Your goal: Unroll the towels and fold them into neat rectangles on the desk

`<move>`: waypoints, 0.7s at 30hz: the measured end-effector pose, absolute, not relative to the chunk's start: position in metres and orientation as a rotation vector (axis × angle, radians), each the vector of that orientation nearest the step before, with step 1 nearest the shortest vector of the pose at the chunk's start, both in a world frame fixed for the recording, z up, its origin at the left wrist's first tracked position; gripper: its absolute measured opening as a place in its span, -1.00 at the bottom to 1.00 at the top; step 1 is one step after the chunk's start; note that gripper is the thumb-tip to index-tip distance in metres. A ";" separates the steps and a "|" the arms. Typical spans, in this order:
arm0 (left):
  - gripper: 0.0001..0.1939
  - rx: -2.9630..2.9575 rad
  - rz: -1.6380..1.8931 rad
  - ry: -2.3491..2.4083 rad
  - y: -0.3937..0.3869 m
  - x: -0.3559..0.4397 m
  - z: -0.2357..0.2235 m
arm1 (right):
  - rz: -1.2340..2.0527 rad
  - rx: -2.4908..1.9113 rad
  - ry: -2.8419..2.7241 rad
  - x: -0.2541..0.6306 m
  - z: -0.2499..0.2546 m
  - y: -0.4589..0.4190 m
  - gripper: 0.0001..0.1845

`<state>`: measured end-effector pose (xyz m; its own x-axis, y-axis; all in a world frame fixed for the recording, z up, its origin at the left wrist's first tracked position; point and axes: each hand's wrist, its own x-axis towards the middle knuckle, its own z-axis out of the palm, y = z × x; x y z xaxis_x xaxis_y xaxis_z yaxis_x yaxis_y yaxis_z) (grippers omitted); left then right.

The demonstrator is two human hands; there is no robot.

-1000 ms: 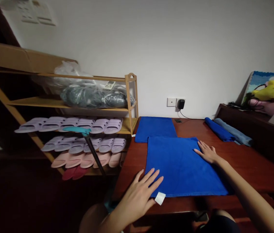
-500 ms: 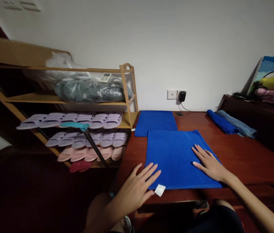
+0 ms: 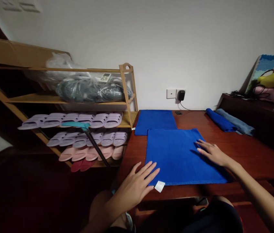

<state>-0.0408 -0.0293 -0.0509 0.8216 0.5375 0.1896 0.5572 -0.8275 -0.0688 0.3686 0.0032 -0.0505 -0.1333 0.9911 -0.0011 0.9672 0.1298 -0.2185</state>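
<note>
A blue cloth (image 3: 173,155) lies spread flat at the front of the brown wooden table (image 3: 246,155), its white tag (image 3: 159,186) sticking out at the front left corner. My left hand (image 3: 137,183) rests with fingers spread on that corner, beside the tag. Over the right edge of the cloth is my right hand (image 3: 213,153), fingers stretched out and slightly raised, with a shadow under it. Behind, a second blue cloth (image 3: 155,121) lies flat, partly overlapped by the front one. Neither hand grips anything.
At the back right lie a rolled blue cloth (image 3: 221,120) and a rolled grey-blue cloth (image 3: 236,122). A black plug adapter (image 3: 181,95) sits in the wall socket. Left stands a wooden rack (image 3: 128,94) of slippers, with a turquoise-topped pole (image 3: 94,142) before it.
My right hand has lifted slightly off the cloth and shifted right. The cloth's front right corner now lies flatter and further out. My left hand has stayed nearly in place.
</note>
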 end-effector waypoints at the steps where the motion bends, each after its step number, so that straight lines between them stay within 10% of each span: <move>1: -0.44 -2.876 -0.244 -0.871 -0.029 -0.041 -0.051 | 0.230 -1.989 -2.234 0.371 -0.048 0.014 -0.26; 21: -0.55 -2.917 -0.521 -0.862 -0.037 -0.056 -0.049 | -0.499 -2.129 -1.997 0.353 -0.064 0.079 -0.25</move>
<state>-0.0556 -0.0366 -0.0488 0.7872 0.5180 0.3346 0.5368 -0.8427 0.0416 0.3535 0.0791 -0.0641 0.0416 0.9315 0.3613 0.9920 -0.0817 0.0964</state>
